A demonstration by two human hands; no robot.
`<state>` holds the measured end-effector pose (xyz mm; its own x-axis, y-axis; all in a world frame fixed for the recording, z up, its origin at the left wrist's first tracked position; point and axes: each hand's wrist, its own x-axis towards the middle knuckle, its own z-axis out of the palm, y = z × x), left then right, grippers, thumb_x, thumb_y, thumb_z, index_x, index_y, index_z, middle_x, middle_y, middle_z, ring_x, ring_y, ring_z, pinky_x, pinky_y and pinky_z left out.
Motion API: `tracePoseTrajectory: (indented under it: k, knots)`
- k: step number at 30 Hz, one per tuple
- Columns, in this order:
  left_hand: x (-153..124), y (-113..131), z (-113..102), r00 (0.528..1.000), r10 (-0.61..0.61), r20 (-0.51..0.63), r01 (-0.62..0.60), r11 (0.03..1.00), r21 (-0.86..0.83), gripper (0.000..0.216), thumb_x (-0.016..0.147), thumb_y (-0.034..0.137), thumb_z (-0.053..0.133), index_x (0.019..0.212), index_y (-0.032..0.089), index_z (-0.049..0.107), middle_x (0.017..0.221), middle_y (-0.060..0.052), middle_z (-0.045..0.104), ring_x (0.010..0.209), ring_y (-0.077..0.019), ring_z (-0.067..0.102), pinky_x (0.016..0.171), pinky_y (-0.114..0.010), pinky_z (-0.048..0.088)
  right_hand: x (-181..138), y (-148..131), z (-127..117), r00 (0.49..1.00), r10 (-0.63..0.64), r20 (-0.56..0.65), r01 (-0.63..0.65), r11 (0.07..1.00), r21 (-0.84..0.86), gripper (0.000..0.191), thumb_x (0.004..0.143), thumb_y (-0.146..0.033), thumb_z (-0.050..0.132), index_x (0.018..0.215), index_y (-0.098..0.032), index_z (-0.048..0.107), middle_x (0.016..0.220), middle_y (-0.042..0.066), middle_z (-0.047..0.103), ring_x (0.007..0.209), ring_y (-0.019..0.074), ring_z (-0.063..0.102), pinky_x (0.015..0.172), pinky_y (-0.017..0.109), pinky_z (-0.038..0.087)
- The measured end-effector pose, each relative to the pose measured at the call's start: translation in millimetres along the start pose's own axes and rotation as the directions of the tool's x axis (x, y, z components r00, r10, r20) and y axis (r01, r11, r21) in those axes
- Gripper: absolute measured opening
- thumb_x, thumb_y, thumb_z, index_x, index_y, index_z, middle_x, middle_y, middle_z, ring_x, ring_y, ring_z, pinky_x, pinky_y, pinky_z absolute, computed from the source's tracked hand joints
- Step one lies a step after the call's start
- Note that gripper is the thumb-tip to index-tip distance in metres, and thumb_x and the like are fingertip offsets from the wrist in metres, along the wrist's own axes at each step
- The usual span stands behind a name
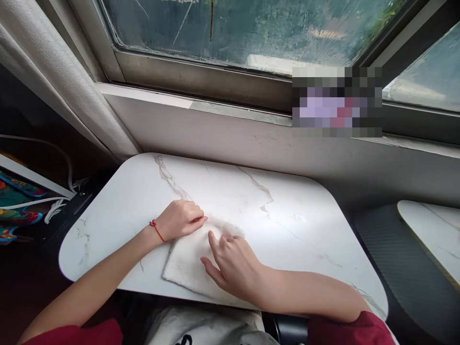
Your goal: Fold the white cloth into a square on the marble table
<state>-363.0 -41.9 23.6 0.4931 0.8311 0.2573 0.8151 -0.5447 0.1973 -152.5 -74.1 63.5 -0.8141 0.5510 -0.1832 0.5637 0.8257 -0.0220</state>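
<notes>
while left hand (181, 218) curls at cloth (189, 266), grip unclear | right hand (239, 266) rests there | fingers (213, 243) loosely spread

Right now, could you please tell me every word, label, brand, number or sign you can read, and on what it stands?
None can be read.
Black mark on the grey-white fabric: cut off by the picture's edge, unreadable.
Pixelated patch over the grey metal window frame: unreadable.
White fluffy cloth: no lettering visible.
</notes>
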Motion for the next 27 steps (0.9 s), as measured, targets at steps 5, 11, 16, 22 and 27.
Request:
tracePoseTrajectory:
  k: [5, 11, 16, 22, 27]
  knots:
    - [-2.1, 1.5, -1.1, 0.991, -0.13, -0.036, 0.133, 0.986, 0.099, 0.034, 0.098, 0.03, 0.041, 0.073, 0.021, 0.061, 0.069, 0.0, 0.066, 0.065, -0.0142, 0.058, 0.055, -0.029, 0.036, 24.7, 10.9, 26.0, 0.99, 0.103, -0.1, -0.114, 0.987, -0.117, 0.074, 0.095, -0.054, 0.049, 0.139, 0.005, 0.048, 0.127, 0.038, 0.06, 0.116, 0.0422, 0.061, 0.084, 0.047, 0.049]
    - [0.0, -13.1, -0.8, 0.938, -0.328, -0.113, 0.342, 0.928, 0.15, 0.024, 0.095, 0.029, 0.046, 0.103, 0.02, 0.066, 0.104, -0.007, 0.073, 0.097, -0.0225, 0.066, 0.075, -0.034, 0.049, 112.9, 63.6, 26.3, 0.982, 0.066, -0.175, -0.077, 0.996, -0.055, 0.05, 0.087, -0.028, 0.053, 0.13, -0.002, 0.053, 0.14, 0.033, 0.05, 0.131, 0.0404, 0.046, 0.097, 0.048, 0.043]
    - [1.3, -37.0, 3.2, 0.922, -0.367, -0.125, 0.383, 0.911, 0.154, 0.034, 0.094, 0.028, 0.048, 0.122, 0.016, 0.063, 0.135, -0.015, 0.061, 0.124, -0.0292, 0.057, 0.101, -0.043, 0.048, 182.6, 100.7, 22.4, 0.961, -0.074, -0.267, 0.093, 0.994, 0.057, 0.053, 0.085, -0.014, 0.042, 0.137, -0.003, 0.047, 0.154, 0.023, 0.039, 0.147, 0.0314, 0.03, 0.117, 0.046, 0.026]
    - [-1.4, -65.0, 7.8, 0.916, -0.395, -0.073, 0.402, 0.901, 0.164, 0.048, 0.099, 0.034, 0.042, 0.139, 0.01, 0.052, 0.154, -0.02, 0.043, 0.143, -0.0297, 0.041, 0.116, -0.044, 0.037, 203.6, 113.6, 44.0, 0.891, -0.101, -0.442, 0.199, 0.963, 0.181, 0.054, 0.086, -0.014, 0.034, 0.137, -0.007, 0.05, 0.157, 0.016, 0.04, 0.148, 0.024, 0.029, 0.121, 0.044, 0.019]
    - [-3.0, -71.2, 12.0, 0.915, -0.403, -0.022, 0.4, 0.898, 0.183, 0.056, 0.101, 0.038, 0.039, 0.148, 0.009, 0.04, 0.161, -0.019, 0.032, 0.15, -0.0284, 0.029, 0.121, -0.044, 0.027, 203.9, 110.0, 51.2, 0.889, 0.077, -0.452, 0.018, 0.979, 0.203, 0.061, 0.091, -0.025, 0.038, 0.149, -0.003, 0.039, 0.16, 0.022, 0.031, 0.149, 0.031, 0.023, 0.117, 0.046, 0.024]
